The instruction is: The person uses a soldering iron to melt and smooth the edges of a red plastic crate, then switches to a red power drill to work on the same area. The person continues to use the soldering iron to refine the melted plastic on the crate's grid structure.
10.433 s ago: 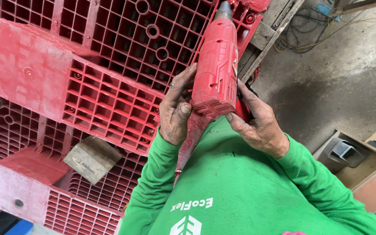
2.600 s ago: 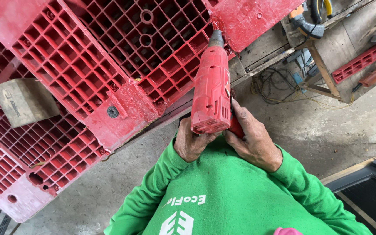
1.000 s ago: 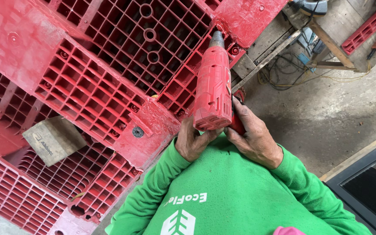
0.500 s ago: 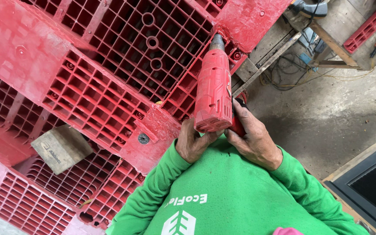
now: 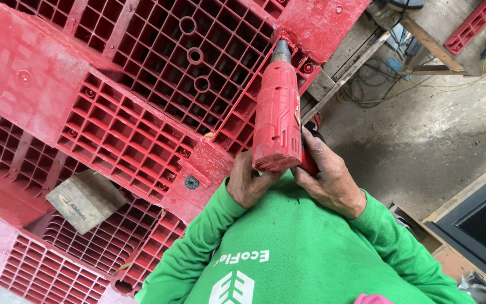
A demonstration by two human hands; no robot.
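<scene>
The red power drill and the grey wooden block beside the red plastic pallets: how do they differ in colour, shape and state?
The red power drill is long and rounded; the grey wooden block is flat-sided and boxy. The drill is gripped by the left hand and the right hand, while the block lies untouched, wedged between red plastic pallets. The drill's tip presses into a pallet; the block lies tilted. Both touch the pallets.

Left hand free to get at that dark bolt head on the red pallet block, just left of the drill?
Probably yes. The left hand braces the back of the red drill, and the bolt head sits close beside it on the pallet block, uncovered; it would have to let go first.
</scene>
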